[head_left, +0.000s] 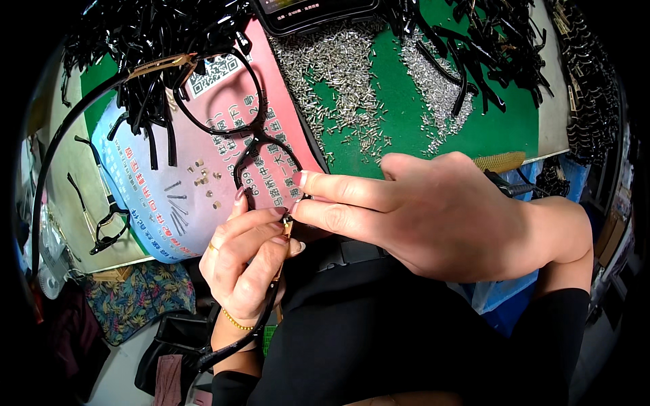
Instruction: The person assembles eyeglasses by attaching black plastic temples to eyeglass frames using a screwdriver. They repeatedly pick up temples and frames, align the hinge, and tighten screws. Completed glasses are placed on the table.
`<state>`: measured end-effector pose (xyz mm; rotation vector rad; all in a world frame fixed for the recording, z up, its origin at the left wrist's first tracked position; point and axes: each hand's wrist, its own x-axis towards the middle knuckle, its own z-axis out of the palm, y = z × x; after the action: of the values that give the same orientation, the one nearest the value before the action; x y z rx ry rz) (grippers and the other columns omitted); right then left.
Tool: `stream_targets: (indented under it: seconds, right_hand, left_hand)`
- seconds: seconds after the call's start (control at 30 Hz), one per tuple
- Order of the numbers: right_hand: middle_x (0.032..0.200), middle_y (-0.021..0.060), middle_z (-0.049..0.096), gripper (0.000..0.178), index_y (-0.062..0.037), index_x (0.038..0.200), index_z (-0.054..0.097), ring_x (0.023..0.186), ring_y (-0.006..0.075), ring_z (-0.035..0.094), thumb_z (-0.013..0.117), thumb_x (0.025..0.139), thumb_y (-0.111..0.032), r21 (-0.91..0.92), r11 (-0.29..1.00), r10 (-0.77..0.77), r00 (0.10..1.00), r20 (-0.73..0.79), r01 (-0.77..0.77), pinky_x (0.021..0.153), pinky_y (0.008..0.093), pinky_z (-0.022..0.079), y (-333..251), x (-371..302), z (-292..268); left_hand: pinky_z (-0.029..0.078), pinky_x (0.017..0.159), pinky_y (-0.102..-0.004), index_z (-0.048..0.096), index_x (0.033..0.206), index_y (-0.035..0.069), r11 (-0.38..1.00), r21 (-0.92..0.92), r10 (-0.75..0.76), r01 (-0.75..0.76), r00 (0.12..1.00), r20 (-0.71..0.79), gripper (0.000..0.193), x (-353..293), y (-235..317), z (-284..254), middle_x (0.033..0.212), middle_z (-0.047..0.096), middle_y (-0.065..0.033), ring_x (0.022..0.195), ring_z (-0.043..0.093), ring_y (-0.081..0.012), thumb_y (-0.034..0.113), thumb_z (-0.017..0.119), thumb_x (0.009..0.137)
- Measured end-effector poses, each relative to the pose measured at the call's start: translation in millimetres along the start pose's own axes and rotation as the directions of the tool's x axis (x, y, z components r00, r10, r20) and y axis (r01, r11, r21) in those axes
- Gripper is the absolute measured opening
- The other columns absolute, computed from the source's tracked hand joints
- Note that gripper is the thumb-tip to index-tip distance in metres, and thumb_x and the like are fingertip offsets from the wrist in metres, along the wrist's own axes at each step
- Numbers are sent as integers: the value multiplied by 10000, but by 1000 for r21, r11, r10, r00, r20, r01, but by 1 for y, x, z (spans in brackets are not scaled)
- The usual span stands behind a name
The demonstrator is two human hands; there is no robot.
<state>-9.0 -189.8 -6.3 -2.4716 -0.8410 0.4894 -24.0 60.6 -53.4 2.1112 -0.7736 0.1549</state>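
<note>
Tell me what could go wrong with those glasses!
The black eyeglass frame might twist or slip, because fingertips of the left hand and right hand meet at just one corner while the rest sticks out.

The lower temple crosses beside the gold bracelet, so it could snag there.

The tiny silver metal pieces lie loose near the right hand, so a bump might scatter them.

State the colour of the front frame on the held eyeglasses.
The front frame is glossy black, showing best in the head view.
</note>
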Motion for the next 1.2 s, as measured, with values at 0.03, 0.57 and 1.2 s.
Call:
stream_targets:
  seconds: [0.03,0.57,1.2]
  right_hand:
    - [1392,-97,608,527,-290,1331,658,642,131,552,609,844,-95,7,1000,1,1000,-9,-1,445,240,449,0,-1,1]
    - [1402,-73,600,496,-263,1318,657,648,155,581,590,855,-98,42,999,-2,999,45,0,458,266,473,2,2,-7]
    - [1281,-74,622,486,-255,1266,659,618,107,552,698,794,-141,-317,945,-98,995,-28,84,437,214,451,-4,7,0]
  left_hand:
    - [576,956,-522,635,1013,80,1000,-1,-2,2,1000,7,421,1,1,-1,941,671,-76,907,725,-286,33,869,667]
    - [596,841,-505,634,919,42,997,59,-55,52,998,40,356,11,-1,1,787,634,-80,804,704,-288,-46,820,628]
    - [577,918,-461,689,948,77,999,-33,-6,5,1000,-28,277,2,-9,0,863,681,-73,838,713,-252,6,832,722]
